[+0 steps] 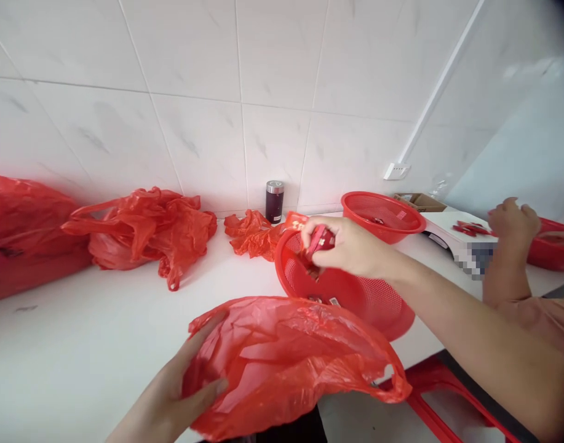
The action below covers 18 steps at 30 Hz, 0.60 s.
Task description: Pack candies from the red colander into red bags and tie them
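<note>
My left hand point(182, 384) grips the left edge of a red plastic bag point(291, 363), its thumb and fingers spreading the mouth wide near the table's front edge. The inside of the bag faces up, and one handle loop hangs at its right end. Just beyond it, a red perforated plastic basket point(374, 301) leans tilted towards me, with a few small packets at the bottom. My right hand point(346, 243) is closed around several small red wrapped packets point(322, 239) over the basket's left rim. Its fingertips are partly hidden.
Crumpled red bags point(147, 227) lie on the white table point(101, 344), beside a full red bag point(27, 234). A dark tumbler point(275, 203) stands by the wall. To the right are another red basket point(383, 231), a scale point(448, 237) with packets, and a co-worker's arm point(512, 258).
</note>
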Tool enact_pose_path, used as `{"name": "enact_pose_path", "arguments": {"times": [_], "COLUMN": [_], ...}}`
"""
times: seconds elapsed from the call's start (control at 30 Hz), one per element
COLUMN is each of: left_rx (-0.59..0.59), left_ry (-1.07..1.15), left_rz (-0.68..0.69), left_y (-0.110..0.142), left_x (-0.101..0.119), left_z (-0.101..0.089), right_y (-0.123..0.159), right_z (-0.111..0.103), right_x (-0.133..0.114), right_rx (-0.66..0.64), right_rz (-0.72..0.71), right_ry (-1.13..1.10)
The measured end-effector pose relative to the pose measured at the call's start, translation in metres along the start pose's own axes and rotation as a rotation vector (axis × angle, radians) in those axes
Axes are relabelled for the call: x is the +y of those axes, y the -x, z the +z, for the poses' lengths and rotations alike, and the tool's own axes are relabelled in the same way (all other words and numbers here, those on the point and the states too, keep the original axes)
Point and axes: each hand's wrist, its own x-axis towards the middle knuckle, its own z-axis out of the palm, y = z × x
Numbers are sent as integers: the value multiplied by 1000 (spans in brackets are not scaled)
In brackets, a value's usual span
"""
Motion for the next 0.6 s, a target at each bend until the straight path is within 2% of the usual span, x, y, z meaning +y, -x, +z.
{"name": "enact_pose_path", "arguments": {"times": [0.07,0.1,0.2,0.27,0.33,0.4,0.47,0.5,0.53,0.6], "left_rx": [4,1,14,40,64,69,81,92,105,129], "left_ry": [-12,-28,-96,-141,-166,-177,-170,-161,-153,-136], "left_rz": [14,21,20,6,-8,-19,-19,-17,-16,-20], "left_y": [-2,-3,-5,-5,-1,4,10,12,14,13], "left_x": [5,6,2,-3,-8,-13,-15,-16,-17,-16], "left_z": [4,4,0,-4,-7,-9,-9,-9,-9,-9], "right_y": [7,10,18,20,19,17,15,15,16,21], "right_z": [31,49,91,100,89,66,41,31,24,20], "right_x": [-20,-22,-12,-4,1,5,19,30,43,71], "right_rx": [-104,-197,-490,-571,-536,-383,-202,-150,-151,-281], "right_rz": [-123,-150,-142,-116,-113,-95,-14,69,182,469], "right_ry": [65,125,378,446,341,213,240,324,433,637]}}
